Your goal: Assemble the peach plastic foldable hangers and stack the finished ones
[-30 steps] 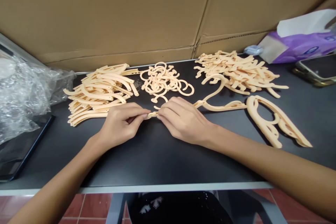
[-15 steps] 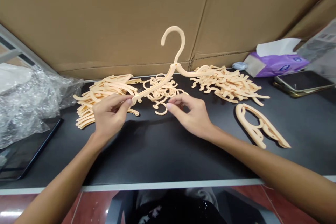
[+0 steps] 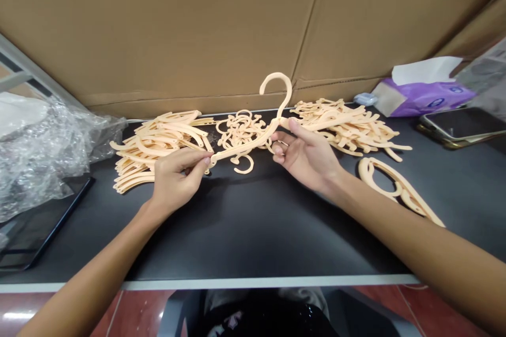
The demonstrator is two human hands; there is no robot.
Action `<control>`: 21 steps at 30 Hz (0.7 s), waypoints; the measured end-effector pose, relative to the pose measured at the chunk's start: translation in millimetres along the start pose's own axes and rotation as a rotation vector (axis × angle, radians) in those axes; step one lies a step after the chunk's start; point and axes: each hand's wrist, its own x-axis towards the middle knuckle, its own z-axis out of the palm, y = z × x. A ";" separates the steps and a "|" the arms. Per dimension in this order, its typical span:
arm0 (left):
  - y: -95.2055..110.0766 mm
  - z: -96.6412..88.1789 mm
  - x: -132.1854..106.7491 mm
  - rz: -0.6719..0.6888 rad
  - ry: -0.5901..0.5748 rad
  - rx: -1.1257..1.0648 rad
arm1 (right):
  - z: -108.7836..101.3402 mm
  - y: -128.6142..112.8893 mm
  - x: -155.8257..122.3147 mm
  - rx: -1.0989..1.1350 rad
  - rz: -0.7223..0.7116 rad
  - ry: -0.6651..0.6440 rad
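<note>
Step in hand: probably the adjusting of one joined cream hanger, its two arms spread apart
Next move: seems to call for support close to the base of the hook, so that the arms do not swing at the joint
Hook direction: upward, its tip curling over to the left
Hanger's long axis: crosswise, left to right, the left end lower; the far right end blends with a pile behind it
Hanger's place: raised above the desk, in front of the loose hooks
Left hand: fingers pinching the tip of the left arm
Right hand: thumb by the hook's base, other fingers curled below; whether they grip, I cannot tell
Beside the right forearm: a folded hanger
</note>
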 end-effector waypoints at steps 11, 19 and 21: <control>28.9 2.5 -20.1 0.534 0.115 0.498 | -3.8 -9.8 3.6 0.009 -0.062 0.048; 31.5 19.2 -23.4 0.412 -0.253 0.255 | -4.9 -12.9 4.8 -0.041 -0.090 0.101; 24.9 21.0 -21.6 0.323 -0.243 0.267 | -3.8 -14.6 3.5 -0.035 -0.102 0.101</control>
